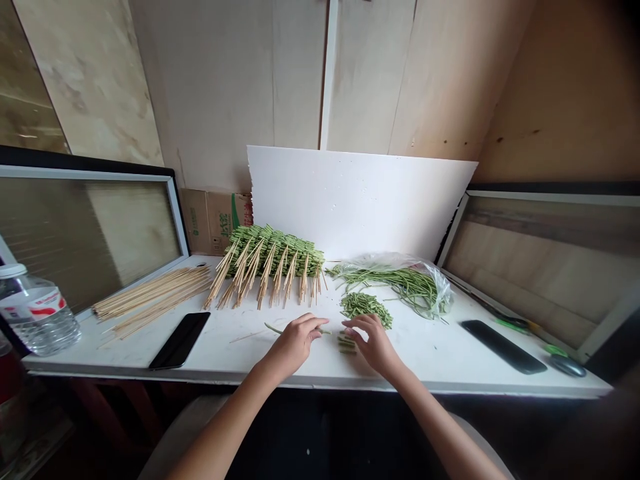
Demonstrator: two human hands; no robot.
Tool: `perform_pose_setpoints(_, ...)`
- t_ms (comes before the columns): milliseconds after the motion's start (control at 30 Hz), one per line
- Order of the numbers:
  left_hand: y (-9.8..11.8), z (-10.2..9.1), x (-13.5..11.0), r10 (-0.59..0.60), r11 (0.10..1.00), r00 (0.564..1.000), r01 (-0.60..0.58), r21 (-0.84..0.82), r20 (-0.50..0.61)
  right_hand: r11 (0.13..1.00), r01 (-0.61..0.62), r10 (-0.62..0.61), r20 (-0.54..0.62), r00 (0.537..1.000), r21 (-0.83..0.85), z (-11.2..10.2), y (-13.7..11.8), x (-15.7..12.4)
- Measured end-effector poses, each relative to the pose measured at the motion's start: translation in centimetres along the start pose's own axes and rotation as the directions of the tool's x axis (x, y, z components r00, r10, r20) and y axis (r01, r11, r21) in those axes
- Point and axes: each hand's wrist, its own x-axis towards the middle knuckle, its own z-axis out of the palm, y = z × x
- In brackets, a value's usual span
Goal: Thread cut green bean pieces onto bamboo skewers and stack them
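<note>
left fingers grasp bean, lying crosswise, tip toward right fingers | right grip: cannot tell | cut pieces nearer right

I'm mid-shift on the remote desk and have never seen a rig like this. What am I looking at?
There is no machine here: these are a person's two bare hands, seen by one camera worn on their head, looking forward and down. So you see roughly what they see.

On the white table, the left hand holds a long green bean. The right hand is over some short cut pieces; whether it grips any is hard to tell.

Just beyond is a pile of cut beans, then whole beans in a clear bag. To the left are skewered beans in a stack, loose sticks and a black phone.
</note>
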Motion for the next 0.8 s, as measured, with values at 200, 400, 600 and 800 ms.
perform_pose_setpoints(200,0.6,0.6,0.2,0.049,0.999,0.997,-0.048,0.014,-0.063,0.958,-0.037,0.011,0.094,0.996,0.283,-0.5,-4.6,-0.1)
perform_pose_setpoints(400,1.0,0.0,0.3,0.035,0.99,0.997,-0.024,0.142,-0.074,0.969,0.009,-0.006,-0.013,1.0,0.247,-0.6,-4.8,-0.1)
perform_pose_setpoints(600,1.6,0.3,0.3,0.095,0.975,0.995,-0.087,0.205,-0.029,0.966,0.078,-0.076,-0.015,0.997,0.246,-0.4,-5.5,-0.3)
perform_pose_setpoints(800,2.2,0.7,0.2,0.174,0.965,0.985,-0.17,0.2,-0.005,0.944,0.045,-0.057,0.029,0.998,0.328,0.0,-5.5,-0.5)
